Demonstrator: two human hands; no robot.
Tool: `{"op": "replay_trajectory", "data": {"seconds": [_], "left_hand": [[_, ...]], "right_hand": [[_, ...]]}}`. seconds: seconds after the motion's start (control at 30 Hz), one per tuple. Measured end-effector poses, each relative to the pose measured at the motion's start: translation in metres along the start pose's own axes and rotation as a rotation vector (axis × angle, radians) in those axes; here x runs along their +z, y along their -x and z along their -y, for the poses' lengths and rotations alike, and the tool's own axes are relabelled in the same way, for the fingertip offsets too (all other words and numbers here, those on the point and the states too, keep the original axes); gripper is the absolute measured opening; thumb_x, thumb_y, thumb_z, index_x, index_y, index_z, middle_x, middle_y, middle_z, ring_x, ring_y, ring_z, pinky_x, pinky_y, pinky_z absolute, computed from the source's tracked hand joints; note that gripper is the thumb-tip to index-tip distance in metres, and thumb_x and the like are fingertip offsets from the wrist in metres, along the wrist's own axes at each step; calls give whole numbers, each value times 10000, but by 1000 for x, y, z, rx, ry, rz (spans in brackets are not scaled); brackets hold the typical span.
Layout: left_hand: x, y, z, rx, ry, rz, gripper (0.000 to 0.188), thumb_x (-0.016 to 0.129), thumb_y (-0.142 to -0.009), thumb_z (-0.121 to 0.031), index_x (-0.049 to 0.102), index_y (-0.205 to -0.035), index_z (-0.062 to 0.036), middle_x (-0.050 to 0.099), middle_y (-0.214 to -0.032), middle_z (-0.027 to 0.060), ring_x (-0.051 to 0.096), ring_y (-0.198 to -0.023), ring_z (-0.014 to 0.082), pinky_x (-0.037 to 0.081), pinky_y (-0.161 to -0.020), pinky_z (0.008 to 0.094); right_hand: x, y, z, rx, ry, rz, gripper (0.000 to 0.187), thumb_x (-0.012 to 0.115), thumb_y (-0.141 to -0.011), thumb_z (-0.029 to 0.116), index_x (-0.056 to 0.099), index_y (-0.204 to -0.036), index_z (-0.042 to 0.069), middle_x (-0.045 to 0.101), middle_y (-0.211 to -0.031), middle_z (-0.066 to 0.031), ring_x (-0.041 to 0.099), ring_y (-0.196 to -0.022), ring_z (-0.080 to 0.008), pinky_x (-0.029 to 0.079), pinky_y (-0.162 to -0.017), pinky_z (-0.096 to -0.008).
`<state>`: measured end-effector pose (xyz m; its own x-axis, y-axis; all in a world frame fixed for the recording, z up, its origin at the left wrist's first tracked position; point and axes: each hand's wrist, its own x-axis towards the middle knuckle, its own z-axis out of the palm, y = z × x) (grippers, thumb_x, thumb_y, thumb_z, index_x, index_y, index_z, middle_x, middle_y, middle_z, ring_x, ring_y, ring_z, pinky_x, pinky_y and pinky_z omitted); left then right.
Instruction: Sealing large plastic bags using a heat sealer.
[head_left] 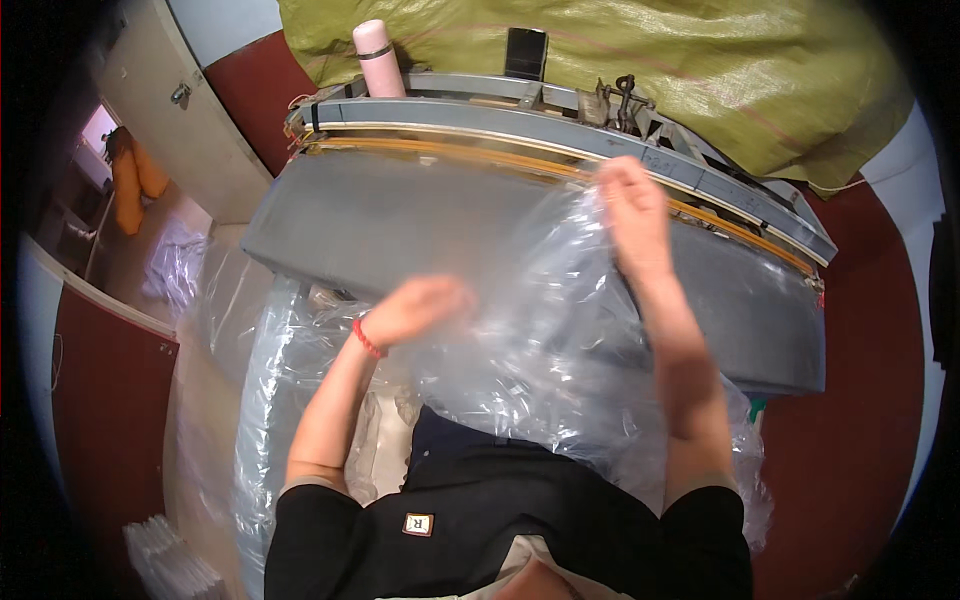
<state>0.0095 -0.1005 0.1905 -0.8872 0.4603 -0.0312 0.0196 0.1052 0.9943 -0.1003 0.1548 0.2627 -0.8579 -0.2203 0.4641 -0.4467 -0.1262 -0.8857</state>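
A sheet of clear plastic film (565,265) hangs from my right hand (632,210), which is raised near the far rail of a long bench with a dark grey top (380,205). The fingers of that hand are closed on the film's upper edge. Below, the film falls in shiny creases across the bench's near edge and over my lap. My left hand (420,305), with a red bead bracelet (367,338) at its wrist, is lower and to the left, beside the film. Its fingers are smeared by motion, so their grip does not show.
Behind the bench top runs a metal rail (450,118) with a yellow-orange strip. A pink bottle (378,60) and a phone-like dark slab (526,52) stand there, before a green woven sheet (720,60). More plastic (262,400) bulges at left; stacked clear bags (175,560) lie lower left.
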Motion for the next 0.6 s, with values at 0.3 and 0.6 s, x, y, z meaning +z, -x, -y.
{"op": "replay_trajectory", "data": {"seconds": [0.3,0.6], "left_hand": [[-61,138,106,-618,-334,76,156,492,-789,-117,574,-886,-25,577,-777,48,545,-685,117,458,-610,259],[-212,95,-72,317,-1719,-1599,163,583,-742,-183,553,-779,-28,570,-761,161,553,-713,319,436,-621,379]], "right_hand": [[-214,28,-19,-78,460,-697,147,489,-855,186,551,-842,54,490,-746,42,425,-683,-37,341,-611,-166],[-363,88,-81,-99,681,-863,217,497,-855,232,549,-848,22,499,-738,25,440,-688,-57,366,-641,-191]]}}
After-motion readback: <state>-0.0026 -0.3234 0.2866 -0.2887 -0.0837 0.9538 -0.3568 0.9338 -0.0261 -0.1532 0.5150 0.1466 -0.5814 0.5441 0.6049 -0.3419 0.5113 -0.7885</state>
